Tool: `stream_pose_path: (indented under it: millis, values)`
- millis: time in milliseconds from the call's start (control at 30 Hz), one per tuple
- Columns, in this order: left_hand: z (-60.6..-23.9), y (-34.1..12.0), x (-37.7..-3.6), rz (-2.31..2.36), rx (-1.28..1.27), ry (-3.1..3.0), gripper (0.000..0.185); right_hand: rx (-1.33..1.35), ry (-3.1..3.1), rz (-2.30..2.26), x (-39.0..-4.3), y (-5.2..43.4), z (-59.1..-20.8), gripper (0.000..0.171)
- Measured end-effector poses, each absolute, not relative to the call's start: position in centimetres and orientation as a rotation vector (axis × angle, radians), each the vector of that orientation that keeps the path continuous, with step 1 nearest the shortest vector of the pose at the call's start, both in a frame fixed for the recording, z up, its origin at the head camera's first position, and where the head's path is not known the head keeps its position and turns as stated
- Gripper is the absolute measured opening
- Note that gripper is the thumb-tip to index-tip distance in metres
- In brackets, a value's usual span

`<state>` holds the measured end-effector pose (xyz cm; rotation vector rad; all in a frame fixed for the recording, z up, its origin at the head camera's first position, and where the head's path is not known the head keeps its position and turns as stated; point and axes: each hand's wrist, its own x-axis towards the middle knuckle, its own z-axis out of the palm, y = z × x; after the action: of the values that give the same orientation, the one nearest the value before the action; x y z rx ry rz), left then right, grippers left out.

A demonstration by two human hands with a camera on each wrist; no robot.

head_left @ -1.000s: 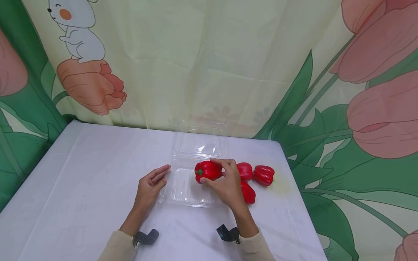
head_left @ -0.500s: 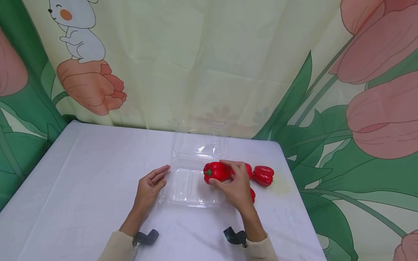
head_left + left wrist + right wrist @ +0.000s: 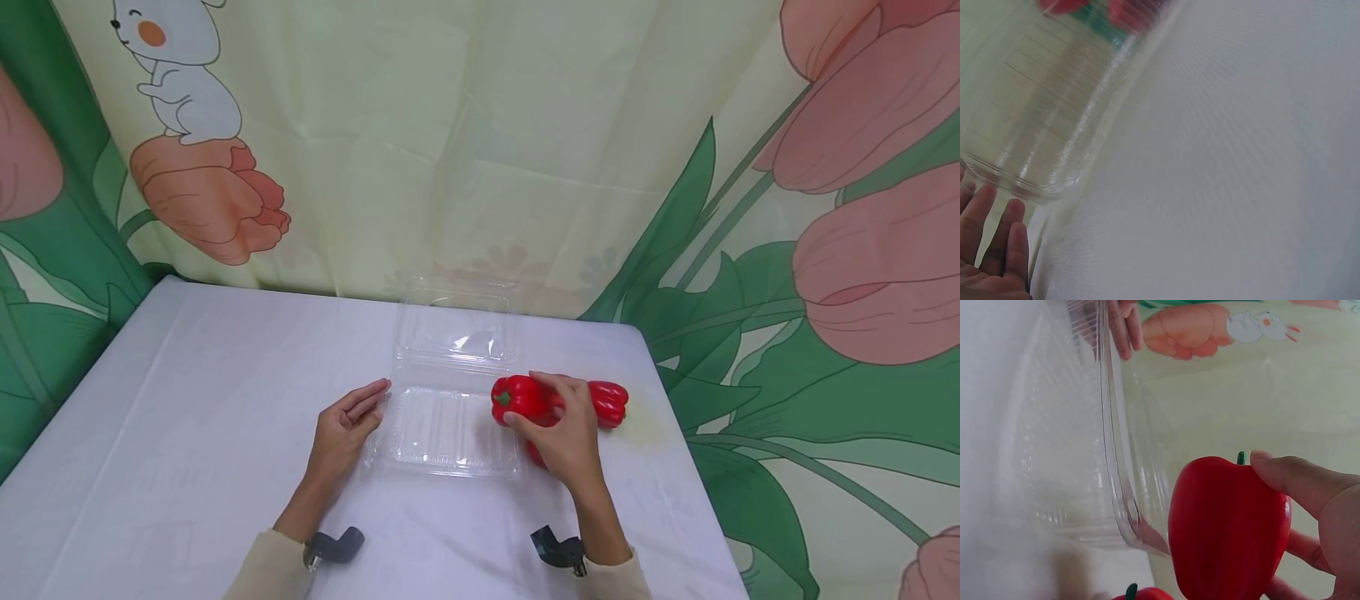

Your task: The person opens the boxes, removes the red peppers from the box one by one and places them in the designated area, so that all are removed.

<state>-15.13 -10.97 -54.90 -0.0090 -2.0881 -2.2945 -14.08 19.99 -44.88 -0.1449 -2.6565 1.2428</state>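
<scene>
In the head view my right hand point(image 3: 567, 435) holds a red bell pepper point(image 3: 517, 398) between thumb and fingers, over the right end of a clear plastic clamshell container point(image 3: 442, 429). The right wrist view shows this bell pepper point(image 3: 1229, 525) upright, its short green stem beside my thumb. My left hand point(image 3: 347, 422) is at the container's left edge with its fingers extended. In the left wrist view the fingertips lie close against the container's end point(image 3: 1022, 187); whether they all touch cannot be told.
Another red bell pepper point(image 3: 609, 404) lies on the white tablecloth point(image 3: 225, 400) to the right. More red shows partly hidden behind my right hand. The container's clear lid point(image 3: 457, 329) stands folded back towards the printed curtain point(image 3: 450, 167).
My right hand has moved right with the bell pepper, from above the middle of the container to its right end, now covering more of the other peppers. My left hand has stayed put.
</scene>
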Motion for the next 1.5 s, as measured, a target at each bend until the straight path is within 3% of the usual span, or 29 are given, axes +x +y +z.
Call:
stream_pose_path:
  millis: [1500]
  values:
    - [-55.3, -10.9, -15.3, -2.298, -0.023, -2.09, 0.043, -0.42, -2.551, 1.195, -12.3, 26.9, -44.8, 0.078]
